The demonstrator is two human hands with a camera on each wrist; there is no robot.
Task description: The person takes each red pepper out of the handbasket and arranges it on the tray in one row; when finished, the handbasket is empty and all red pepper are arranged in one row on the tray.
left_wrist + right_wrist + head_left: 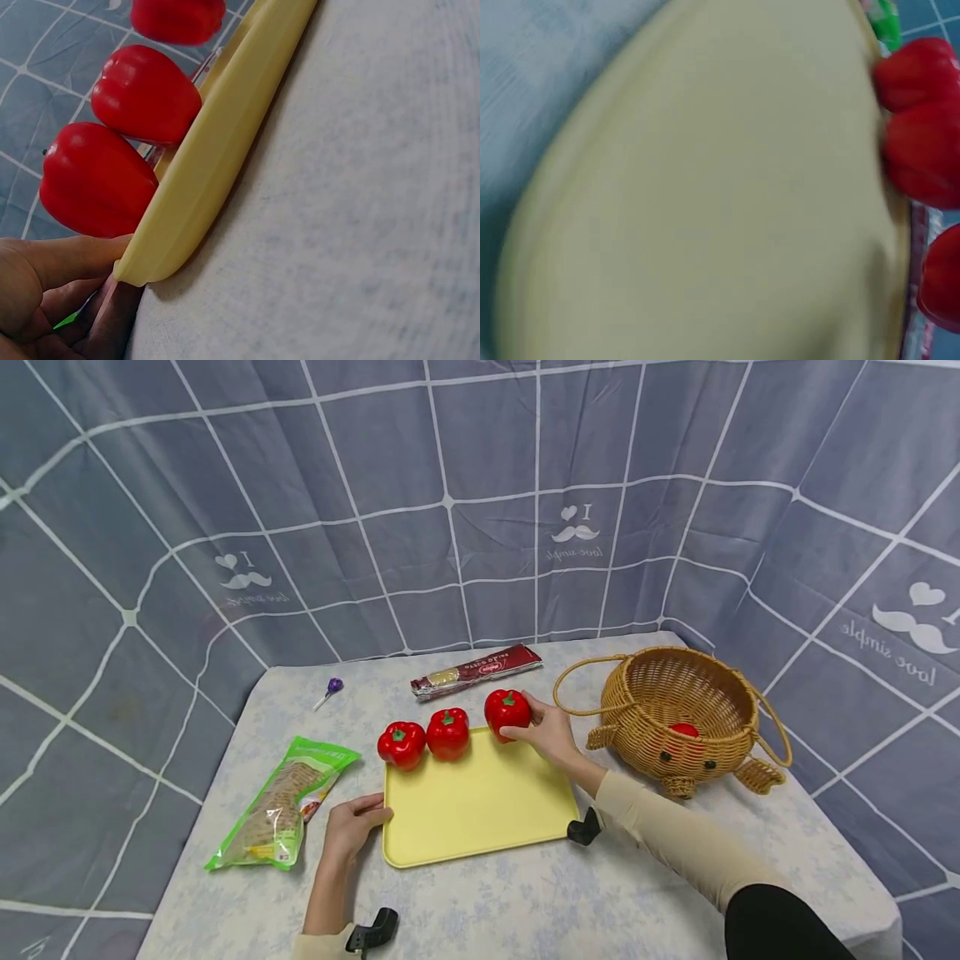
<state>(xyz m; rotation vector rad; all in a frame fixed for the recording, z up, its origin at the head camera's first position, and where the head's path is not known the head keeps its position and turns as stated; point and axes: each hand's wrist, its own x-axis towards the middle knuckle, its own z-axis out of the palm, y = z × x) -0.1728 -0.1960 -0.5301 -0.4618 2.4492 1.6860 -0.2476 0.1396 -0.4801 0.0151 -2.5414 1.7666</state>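
My left hand (352,827) pinches the left edge of a yellow tray (480,810), thumb at the rim in the left wrist view. With thumb and fingers, my right hand (551,735) holds a red bell pepper (506,712) at the tray's far edge, right of its middle. Two more red bell peppers, one at the far left corner (401,746) and one beside it (448,734), sit side by side along that edge. In the right wrist view the held pepper (943,281) shows at the right border; the hand itself is out of that view.
A wicker basket (675,743) with a red thing (684,729) inside stands right of the tray. Behind the tray lies a long dark-red packet (480,672). To the left are a green-edged clear bag (281,810) and a purple lollipop (334,686). A grid-patterned curtain (480,543) hangs behind the table.
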